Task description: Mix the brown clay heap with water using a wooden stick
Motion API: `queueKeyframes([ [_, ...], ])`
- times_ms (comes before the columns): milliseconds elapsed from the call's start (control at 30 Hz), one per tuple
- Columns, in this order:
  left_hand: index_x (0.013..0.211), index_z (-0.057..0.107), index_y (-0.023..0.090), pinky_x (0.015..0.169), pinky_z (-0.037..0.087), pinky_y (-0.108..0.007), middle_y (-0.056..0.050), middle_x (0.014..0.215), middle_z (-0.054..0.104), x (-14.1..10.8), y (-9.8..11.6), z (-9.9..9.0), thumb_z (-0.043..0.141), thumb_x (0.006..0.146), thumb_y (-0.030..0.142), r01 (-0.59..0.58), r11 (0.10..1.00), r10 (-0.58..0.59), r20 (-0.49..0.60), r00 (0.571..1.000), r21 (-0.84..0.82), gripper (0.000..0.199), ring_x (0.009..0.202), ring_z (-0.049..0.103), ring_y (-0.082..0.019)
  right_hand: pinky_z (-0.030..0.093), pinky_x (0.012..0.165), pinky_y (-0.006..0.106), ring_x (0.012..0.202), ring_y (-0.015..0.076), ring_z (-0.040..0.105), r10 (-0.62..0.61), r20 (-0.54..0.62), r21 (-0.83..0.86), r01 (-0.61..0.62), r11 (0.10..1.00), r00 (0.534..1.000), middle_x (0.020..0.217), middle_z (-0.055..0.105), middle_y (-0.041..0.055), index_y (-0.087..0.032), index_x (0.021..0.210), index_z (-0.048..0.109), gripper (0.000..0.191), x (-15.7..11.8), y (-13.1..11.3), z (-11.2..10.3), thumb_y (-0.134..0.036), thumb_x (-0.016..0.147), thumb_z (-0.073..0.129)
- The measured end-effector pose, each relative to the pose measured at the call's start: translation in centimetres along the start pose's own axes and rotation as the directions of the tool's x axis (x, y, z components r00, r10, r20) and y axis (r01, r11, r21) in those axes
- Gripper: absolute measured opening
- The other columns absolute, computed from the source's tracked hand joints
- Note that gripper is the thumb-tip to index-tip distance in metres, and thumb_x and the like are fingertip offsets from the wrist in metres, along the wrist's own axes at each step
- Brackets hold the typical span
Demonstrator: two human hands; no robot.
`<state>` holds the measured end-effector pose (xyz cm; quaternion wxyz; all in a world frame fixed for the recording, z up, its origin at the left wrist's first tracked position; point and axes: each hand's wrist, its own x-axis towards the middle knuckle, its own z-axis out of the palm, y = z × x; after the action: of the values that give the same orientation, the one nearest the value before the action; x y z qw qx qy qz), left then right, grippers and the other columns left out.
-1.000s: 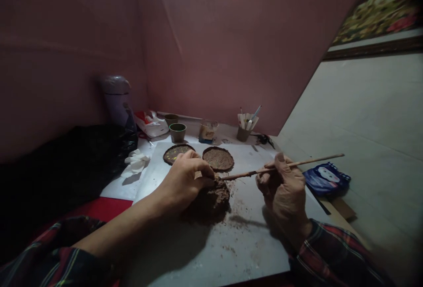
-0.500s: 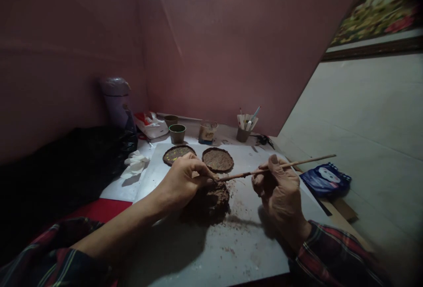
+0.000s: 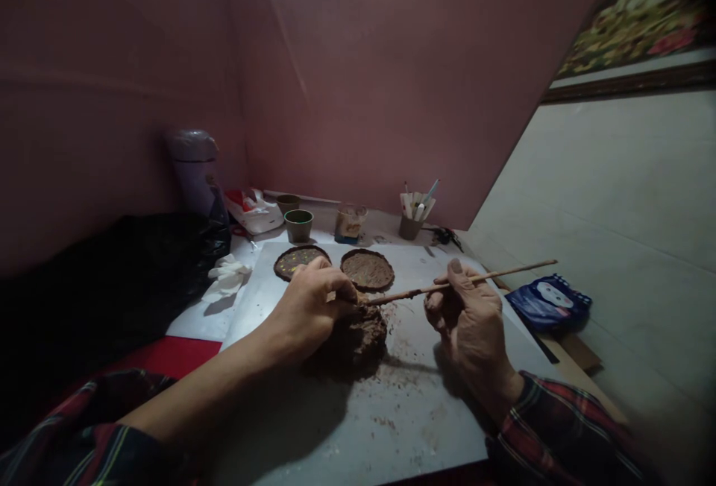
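A rough dark brown lump (image 3: 361, 341) sits on the pale board (image 3: 414, 426), with brown crumbs scattered beside it. My left hand (image 3: 310, 303) is over the lump's upper left, fingertips pinched together at its top; what they grip is too small to make out. A thin wooden stick (image 3: 514, 270) is held by my right hand (image 3: 473, 322) between thumb and fingers, slanting down to the left. Its brown-smeared tip meets the lump's top beside my left fingertips. Behind are two flat round brown discs, one with yellow specks (image 3: 294, 261), the other plain (image 3: 368, 270).
Along the back stand a green-rimmed cup (image 3: 299, 226), a clear jar (image 3: 350, 224) and a pen cup (image 3: 411, 227). White gloves (image 3: 228, 277) and a black bag (image 3: 112, 277) lie left. A blue pouch (image 3: 548, 302) lies right.
The stick and my right hand have shifted slightly left. My left fingertips remain at the lump's top, and the whole view has moved very little.
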<state>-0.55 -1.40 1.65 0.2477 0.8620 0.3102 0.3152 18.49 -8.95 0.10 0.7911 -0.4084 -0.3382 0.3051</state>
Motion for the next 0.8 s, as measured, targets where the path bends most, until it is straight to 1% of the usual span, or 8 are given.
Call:
queueKeyframes([
  [133,0.073,0.068,0.018,0.077,0.035,-0.036,-0.004,0.079,0.063,0.21,0.06,-0.14,0.054,0.085,0.017,-0.068,0.997,0.064,0.074,0.995,0.044,0.019,0.084,0.048,-0.020,0.030,0.027,0.015,0.027,0.0059,0.042,0.012,-0.009,-0.001,-0.012,1.000,1.000,0.040,0.057,-0.0034,-0.017,0.065,0.057,0.033,-0.04,-0.15,0.06,-0.046,0.073,0.071],
  [233,0.075,0.068,0.018,0.077,0.034,-0.037,-0.004,0.081,0.065,0.27,0.13,-0.14,0.051,0.088,0.020,-0.111,0.991,0.102,0.108,0.989,0.078,0.021,0.086,0.047,-0.021,0.030,0.026,0.015,0.027,0.0059,0.042,0.012,-0.006,0.006,-0.012,1.000,1.000,0.040,0.056,-0.0038,-0.017,0.065,0.056,0.033,-0.06,-0.17,0.07,-0.045,0.073,0.072],
  [333,0.075,0.065,0.018,0.078,0.035,-0.035,-0.002,0.083,0.064,0.22,0.20,-0.01,0.062,0.080,0.015,-0.088,0.995,0.084,0.071,0.994,0.046,0.006,0.086,0.049,-0.020,0.030,0.027,0.014,0.027,0.0059,0.042,0.007,0.002,0.004,-0.007,1.000,1.000,0.040,0.056,-0.0035,-0.017,0.065,0.057,0.032,-0.06,-0.12,0.05,-0.044,0.074,0.070],
  [400,0.074,0.063,0.017,0.079,0.035,-0.035,-0.001,0.084,0.063,0.15,0.30,0.05,0.067,0.074,0.012,-0.062,0.998,0.062,0.052,0.997,0.004,0.007,0.087,0.050,-0.019,0.030,0.027,0.014,0.028,0.0059,0.042,-0.001,0.009,-0.003,0.001,1.000,1.000,0.039,0.056,-0.0033,-0.017,0.065,0.057,0.032,-0.05,-0.07,0.04,-0.044,0.076,0.069],
  [467,0.075,0.063,0.017,0.080,0.036,-0.035,-0.001,0.083,0.062,0.10,0.43,0.02,0.068,0.071,0.010,-0.026,0.999,0.027,0.050,0.998,-0.023,0.009,0.087,0.051,-0.019,0.030,0.027,0.015,0.027,0.0060,0.041,-0.013,0.013,-0.009,0.013,1.000,1.000,0.039,0.056,-0.0032,-0.017,0.065,0.057,0.031,-0.03,-0.01,0.05,-0.044,0.077,0.068],
  [600,0.074,0.069,0.019,0.080,0.039,-0.035,-0.002,0.082,0.060,0.12,0.64,-0.19,0.066,0.072,0.011,0.036,0.997,-0.034,0.043,0.998,-0.062,0.008,0.084,0.053,-0.019,0.030,0.027,0.014,0.027,0.0060,0.041,-0.020,0.011,-0.012,0.020,1.000,1.000,0.039,0.056,-0.0031,-0.017,0.065,0.057,0.032,0.01,0.06,0.09,-0.044,0.076,0.069],
  [667,0.074,0.071,0.020,0.078,0.041,-0.033,-0.002,0.080,0.059,0.17,0.64,-0.29,0.065,0.074,0.013,0.042,0.995,-0.039,0.029,0.999,-0.090,0.009,0.082,0.054,-0.018,0.030,0.027,0.014,0.027,0.0059,0.041,-0.017,0.010,-0.009,0.017,1.000,1.000,0.039,0.056,-0.0029,-0.017,0.064,0.056,0.032,0.00,0.06,0.11,-0.044,0.076,0.069],
  [800,0.081,0.072,0.019,0.072,0.043,-0.030,-0.004,0.078,0.058,0.24,0.45,-0.39,0.057,0.081,0.016,0.035,0.995,-0.032,0.025,0.999,-0.096,0.016,0.077,0.053,-0.017,0.029,0.026,0.014,0.027,0.0060,0.042,-0.007,0.014,0.008,0.007,1.000,1.000,0.040,0.057,-0.0029,-0.018,0.065,0.057,0.031,-0.07,0.02,0.11,-0.044,0.076,0.069],
])
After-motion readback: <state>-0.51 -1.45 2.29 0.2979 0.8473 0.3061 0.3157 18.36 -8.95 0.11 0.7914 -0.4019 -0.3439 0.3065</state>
